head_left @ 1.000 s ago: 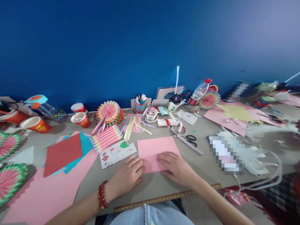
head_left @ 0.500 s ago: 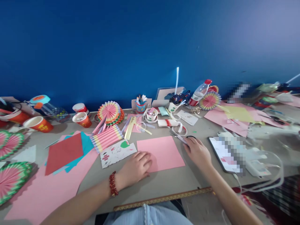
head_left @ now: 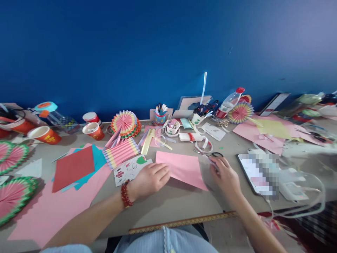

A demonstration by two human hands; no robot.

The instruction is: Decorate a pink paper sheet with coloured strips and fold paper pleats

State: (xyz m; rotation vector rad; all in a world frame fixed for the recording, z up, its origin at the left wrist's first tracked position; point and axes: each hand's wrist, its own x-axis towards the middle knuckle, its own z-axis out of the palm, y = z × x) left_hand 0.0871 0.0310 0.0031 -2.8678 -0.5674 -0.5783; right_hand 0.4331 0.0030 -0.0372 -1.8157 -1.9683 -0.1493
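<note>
Pink paper (head_left: 181, 170) between the hands (head_left: 150, 180); on an orange cup (head_left: 44, 135), perhaps yellow lettering (head_left: 50, 137).

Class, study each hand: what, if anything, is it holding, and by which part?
The left hand holds the pink sheet by its near left corner. The right hand is beside the scissors; whether it grips anything cannot be told.
</note>
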